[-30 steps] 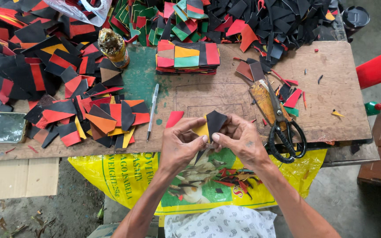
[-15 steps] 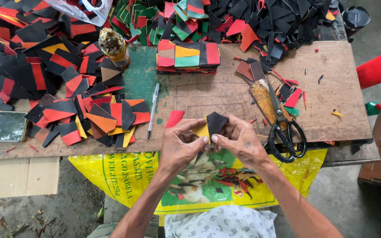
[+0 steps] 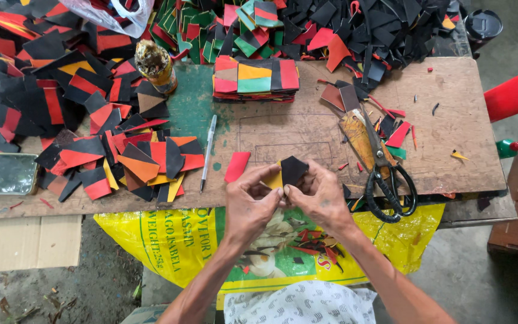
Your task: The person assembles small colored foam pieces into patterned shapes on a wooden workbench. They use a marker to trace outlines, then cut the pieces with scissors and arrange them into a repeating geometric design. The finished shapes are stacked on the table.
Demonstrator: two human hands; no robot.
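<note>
While both of my hands meet at the near edge of the counter, my left hand has its fingers pinched closed on a black and yellow patch, and my right hand grips the same piece from the other side, thumb and fingertips closed on its lower edge. The patch sits raised just above the counter's front edge, its black part pointing away from me and a yellow sliver showing at its left.

Just beside my left hand lies a red scrap, flat on the wood, and a pen lies a little further left, pointing away from me. Near my right hand rest large scissors with black handles, blades pointing away. Further out, a neat stack of patchwork pieces in red, green, orange and black sits at the middle of the counter. A loose heap of black, red and orange scraps spreads over the left side, with a small bottle standing at its edge. Below the counter hangs a yellow sack.
</note>
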